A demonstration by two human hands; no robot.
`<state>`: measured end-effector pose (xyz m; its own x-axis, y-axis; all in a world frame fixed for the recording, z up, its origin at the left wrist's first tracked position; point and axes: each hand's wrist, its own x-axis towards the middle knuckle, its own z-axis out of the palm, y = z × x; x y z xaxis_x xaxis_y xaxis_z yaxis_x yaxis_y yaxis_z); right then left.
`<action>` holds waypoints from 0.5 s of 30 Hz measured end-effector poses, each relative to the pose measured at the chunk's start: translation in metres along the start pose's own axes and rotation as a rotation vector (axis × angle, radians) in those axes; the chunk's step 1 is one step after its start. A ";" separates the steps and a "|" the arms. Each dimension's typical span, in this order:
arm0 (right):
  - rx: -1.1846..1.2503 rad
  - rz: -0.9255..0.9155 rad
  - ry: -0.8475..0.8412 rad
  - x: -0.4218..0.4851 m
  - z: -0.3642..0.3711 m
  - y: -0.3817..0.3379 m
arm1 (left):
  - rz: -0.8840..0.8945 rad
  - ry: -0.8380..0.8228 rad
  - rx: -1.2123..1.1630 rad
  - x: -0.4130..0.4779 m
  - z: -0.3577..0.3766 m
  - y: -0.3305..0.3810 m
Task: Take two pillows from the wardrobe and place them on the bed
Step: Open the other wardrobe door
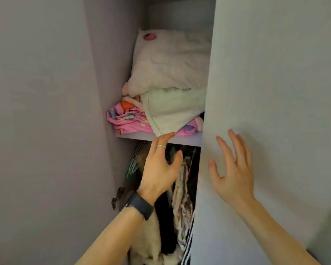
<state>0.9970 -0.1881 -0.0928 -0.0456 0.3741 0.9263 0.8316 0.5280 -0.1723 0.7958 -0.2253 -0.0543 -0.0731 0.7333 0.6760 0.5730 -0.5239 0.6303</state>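
Two pillows [170,60] stacked on wardrobe shelf [187,139], above pink bedding [130,121]. Left hand [159,169] just below, fingers apart, empty; right hand [231,169] spread flat on door [266,92]. Best: grip top pillow's edge, draw out level.

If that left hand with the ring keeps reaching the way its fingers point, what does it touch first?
Probably the hanging corner of the pale green folded blanket: the left hand has its fingertips just below it, at the shelf edge. Depth is unclear.

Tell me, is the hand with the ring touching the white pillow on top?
Apart. The head view shows the left hand down at the shelf edge, far below the top white pillow.
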 end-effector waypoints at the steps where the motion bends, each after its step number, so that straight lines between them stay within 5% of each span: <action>1: -0.068 -0.005 0.017 0.010 -0.008 0.016 | 0.024 -0.037 -0.011 0.013 0.017 0.005; 9: -0.491 -0.029 0.045 0.065 -0.025 0.091 | -0.081 -0.055 -0.411 0.090 0.108 0.030; 15: -0.580 -0.133 0.129 0.053 -0.003 0.127 | -0.211 -0.112 -0.630 0.091 0.119 0.006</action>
<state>1.1019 -0.1032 -0.0647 -0.1326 0.2189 0.9667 0.9910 0.0492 0.1248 0.8897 -0.1104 -0.0338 -0.0265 0.8707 0.4912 -0.0322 -0.4918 0.8701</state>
